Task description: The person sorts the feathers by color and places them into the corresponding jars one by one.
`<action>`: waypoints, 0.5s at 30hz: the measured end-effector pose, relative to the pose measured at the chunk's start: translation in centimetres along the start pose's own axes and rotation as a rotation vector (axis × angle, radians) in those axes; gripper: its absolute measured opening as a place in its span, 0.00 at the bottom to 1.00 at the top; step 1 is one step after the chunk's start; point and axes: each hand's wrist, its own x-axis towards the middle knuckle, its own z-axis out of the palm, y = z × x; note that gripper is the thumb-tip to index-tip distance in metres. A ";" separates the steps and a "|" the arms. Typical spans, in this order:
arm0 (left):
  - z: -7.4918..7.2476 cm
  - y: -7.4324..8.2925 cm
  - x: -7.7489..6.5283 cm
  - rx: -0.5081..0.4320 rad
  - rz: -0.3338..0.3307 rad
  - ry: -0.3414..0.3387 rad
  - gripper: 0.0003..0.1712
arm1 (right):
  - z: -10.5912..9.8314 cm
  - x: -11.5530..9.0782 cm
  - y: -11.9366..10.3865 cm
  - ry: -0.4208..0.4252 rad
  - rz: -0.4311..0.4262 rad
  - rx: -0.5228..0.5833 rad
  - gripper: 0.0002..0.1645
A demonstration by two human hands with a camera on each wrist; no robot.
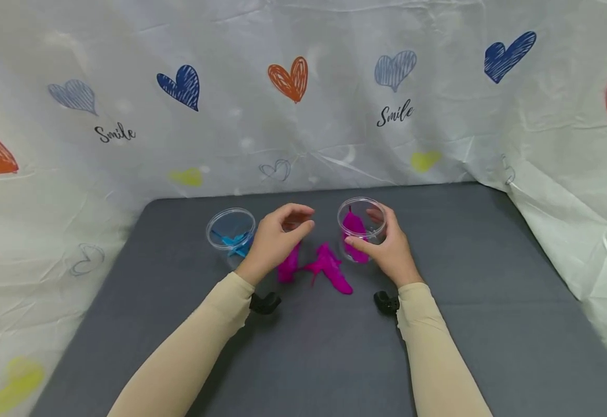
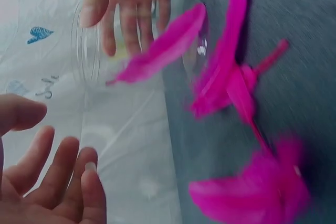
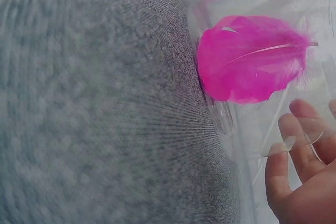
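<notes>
My right hand (image 1: 393, 255) grips a clear plastic cup (image 1: 362, 234) round its side, thumb at the front and fingers behind. Inside that cup stands a magenta feather (image 3: 254, 59), seen large through the wall in the right wrist view. My left hand (image 1: 278, 234) hovers between the two cups with fingers loosely bent. Nothing lies between those fingers (image 2: 68, 166) in the left wrist view. Below them on the table are magenta feathers (image 1: 328, 269), with another magenta feather (image 1: 288, 267) partly hidden by the left hand.
A second clear cup (image 1: 211, 238) holds blue feathers (image 1: 237, 242) just left of my left hand, which partly covers it. Dark grey cloth (image 1: 329, 353) covers the table. Behind hangs a white sheet (image 1: 335, 35) printed with hearts.
</notes>
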 end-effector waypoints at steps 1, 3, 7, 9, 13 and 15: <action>-0.3 -0.2 -0.3 0.020 -0.005 -0.010 0.15 | 0.0 -0.1 -0.1 -0.002 0.000 -0.001 0.60; -0.9 -0.5 -0.9 0.072 -0.009 -0.039 0.13 | 0.0 -0.2 -0.1 -0.002 -0.005 -0.004 0.60; -1.8 -1.2 -2.7 0.190 0.025 -0.116 0.14 | 0.0 -0.3 -0.2 -0.007 -0.016 -0.009 0.59; -2.2 -1.8 -3.5 0.240 0.055 -0.146 0.15 | 0.1 -0.3 -0.1 -0.008 -0.018 -0.011 0.59; -2.8 -3.0 -4.7 0.330 0.097 -0.180 0.16 | 0.1 -0.4 -0.1 -0.008 -0.027 -0.010 0.58; -3.0 -3.5 -5.1 0.397 0.110 -0.192 0.15 | 0.1 -0.4 -0.1 -0.006 -0.031 -0.014 0.58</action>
